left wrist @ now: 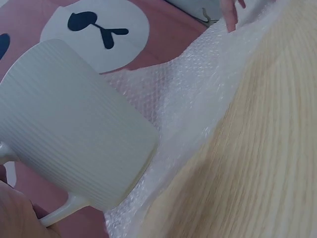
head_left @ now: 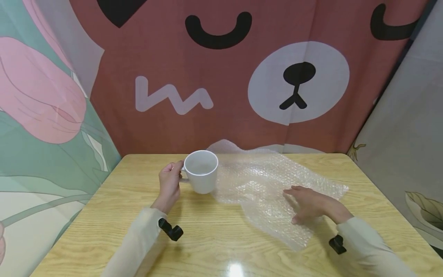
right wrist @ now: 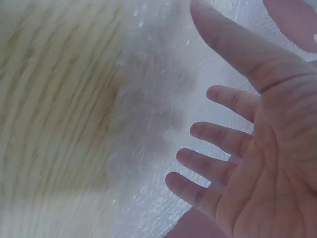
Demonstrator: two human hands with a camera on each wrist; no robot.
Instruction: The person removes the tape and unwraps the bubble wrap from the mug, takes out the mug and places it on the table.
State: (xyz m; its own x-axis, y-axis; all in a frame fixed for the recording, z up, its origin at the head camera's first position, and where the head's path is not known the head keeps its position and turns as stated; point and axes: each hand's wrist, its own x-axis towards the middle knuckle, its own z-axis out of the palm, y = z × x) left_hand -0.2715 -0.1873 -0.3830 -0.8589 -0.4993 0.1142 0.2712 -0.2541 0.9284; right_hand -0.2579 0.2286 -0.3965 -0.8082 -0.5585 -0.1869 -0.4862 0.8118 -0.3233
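A white mug (head_left: 201, 172) is held by its handle in my left hand (head_left: 169, 184), at the left end of a clear bubble wrap sheet (head_left: 256, 181). Fine ribs run round the mug's side in the left wrist view, where the left hand (left wrist: 20, 213) shows only at the corner, at the handle (left wrist: 64, 210). Over the right part of the sheet is my right hand (head_left: 309, 204), its fingers spread and holding nothing. The right wrist view shows its palm and separated fingers (right wrist: 213, 139); whether they touch the wrap (right wrist: 153, 89) I cannot tell.
Everything lies on a light wooden table (head_left: 200, 238). Behind its far edge hangs a reddish cloth (head_left: 166, 130) with a bear face, and the sheet's far edge reaches up to it. Patterned cloths (head_left: 38, 161) flank the table. Small black mounts (head_left: 170, 229) sit at both wrists.
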